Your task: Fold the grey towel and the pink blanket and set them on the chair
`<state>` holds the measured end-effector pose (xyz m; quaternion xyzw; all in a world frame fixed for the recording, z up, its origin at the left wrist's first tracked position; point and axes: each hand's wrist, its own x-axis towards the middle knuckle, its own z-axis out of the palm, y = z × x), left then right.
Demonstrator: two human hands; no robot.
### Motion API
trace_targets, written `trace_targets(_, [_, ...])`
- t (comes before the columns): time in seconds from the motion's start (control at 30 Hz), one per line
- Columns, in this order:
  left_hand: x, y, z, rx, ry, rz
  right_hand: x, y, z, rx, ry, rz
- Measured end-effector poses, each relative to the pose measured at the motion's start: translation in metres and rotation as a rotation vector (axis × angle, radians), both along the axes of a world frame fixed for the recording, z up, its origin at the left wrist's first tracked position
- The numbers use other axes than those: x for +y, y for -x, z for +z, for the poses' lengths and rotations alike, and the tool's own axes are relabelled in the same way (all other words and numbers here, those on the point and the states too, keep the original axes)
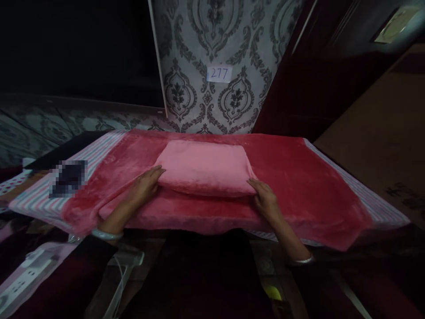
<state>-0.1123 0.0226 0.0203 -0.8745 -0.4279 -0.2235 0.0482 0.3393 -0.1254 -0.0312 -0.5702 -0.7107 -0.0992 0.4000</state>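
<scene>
A folded pink blanket (206,167) lies in a flat rectangle on a red plush blanket (299,177) that covers the table. My left hand (146,184) rests flat beside the pink blanket's near left corner, fingers stretched out and touching its edge. At the near right corner my right hand (264,197) lies with its fingers extended against the fold. Both wrists wear bangles. Neither hand grips anything.
A striped cloth (43,195) shows under the red blanket at both ends. A patterned wall panel with a label reading 277 (219,74) stands behind. A white power strip (23,277) lies low at left. A dark blurred patch (68,178) sits on the left end.
</scene>
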Motion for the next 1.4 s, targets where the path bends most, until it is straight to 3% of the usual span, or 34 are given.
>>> trace_targets(0.13, [-0.015, 0.004, 0.010, -0.006, 0.019, -0.005, -0.011, -0.003, 0.002, 0.005, -0.013, 0.020])
trace_targets(0.27, [-0.016, 0.021, 0.008, -0.017, 0.209, -0.101, -0.026, 0.003, -0.008, 0.061, 0.119, 0.094])
trace_targets(0.37, [-0.008, 0.026, 0.023, -0.085, 0.354, -0.173, -0.027, -0.002, -0.001, 0.220, 0.179, 0.079])
trace_targets(0.5, [-0.002, 0.006, 0.045, -0.203, 0.329, -0.010, -0.018, -0.010, 0.014, 0.622, 0.160, -0.125])
trace_targets(0.63, [-0.002, -0.023, 0.040, -0.181, 0.237, 0.140, -0.017, -0.006, 0.011, 0.790, 0.192, -0.169])
trace_targets(0.83, [0.002, -0.026, 0.031, -0.353, 0.352, 0.388, -0.031, 0.008, 0.012, 0.726, 0.192, -0.195])
trace_targets(0.93, [-0.003, -0.026, 0.039, -0.569, 0.504, 0.465, -0.029, 0.013, 0.016, 0.592, 0.131, -0.219])
trace_targets(1.1, [-0.020, -0.034, 0.055, -0.827, 0.801, 0.551, -0.022, 0.019, 0.013, 0.550, 0.210, -0.294])
trace_targets(1.27, [-0.022, -0.031, 0.053, -1.148, 0.813, 0.529, -0.020, 0.023, 0.016, 0.452, 0.244, -0.272])
trace_targets(1.4, [-0.019, -0.021, 0.048, -1.128, 1.026, 0.442, -0.018, 0.027, 0.023, 0.473, 0.209, -0.232])
